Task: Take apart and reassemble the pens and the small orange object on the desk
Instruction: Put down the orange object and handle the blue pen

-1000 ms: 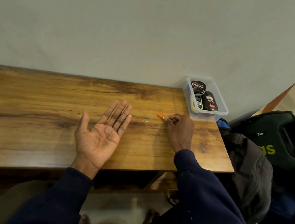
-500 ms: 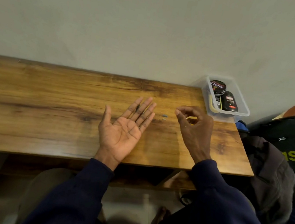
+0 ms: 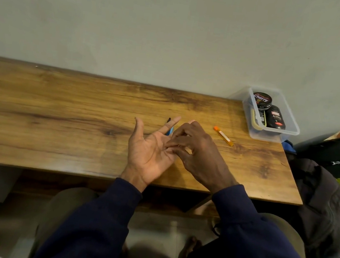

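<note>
- Left hand (image 3: 150,150): palm up, fingers straight.
- Right hand (image 3: 199,155): fingers curled, tips on the left palm; whether they pinch anything cannot be told.
- Pen (image 3: 171,131): on desk (image 3: 57,113), mostly hidden behind left fingers.
- Orange tube (image 3: 223,135): on desk, right of hands, untouched.
- Box (image 3: 291,129) of tins: far right corner.

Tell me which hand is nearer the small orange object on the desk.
Right. The right hand is just left of the small orange object, not touching it; the left hand lies palm up farther left.

Dim, soft indoor light; edges bend with wide-angle distortion.
</note>
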Tool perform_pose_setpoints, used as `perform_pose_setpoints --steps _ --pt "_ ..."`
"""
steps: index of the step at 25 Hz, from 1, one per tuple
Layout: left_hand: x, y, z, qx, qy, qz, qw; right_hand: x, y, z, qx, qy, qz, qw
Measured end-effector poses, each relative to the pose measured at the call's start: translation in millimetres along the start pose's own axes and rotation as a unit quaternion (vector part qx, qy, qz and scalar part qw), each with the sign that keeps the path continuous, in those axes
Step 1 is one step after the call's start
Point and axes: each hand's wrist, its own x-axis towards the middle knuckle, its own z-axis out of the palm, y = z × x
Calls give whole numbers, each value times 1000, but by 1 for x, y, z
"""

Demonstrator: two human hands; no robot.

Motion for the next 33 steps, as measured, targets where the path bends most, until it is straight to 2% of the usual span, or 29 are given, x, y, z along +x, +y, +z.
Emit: perform_pose_setpoints --steps 8,16,21,30,33 --pt "-4 0 7 -48 -21 -26 998 6 -2 -9 5 -22 1 1000" --pt "-4 -1 7 -19 26 -45 998 1 0 -9 12 -32 -22 999" --pt "-6 1 8 -8 0 -51 999 2 -1 -15 25 -13 -42 999" --pt "-10 1 14 -5 3 -41 999 -1 -8 -16 -77 -69 -60 993" --pt "-8 3 18 -15 -9 -45 999 -1 -8 -14 -56 -67 -52 995"
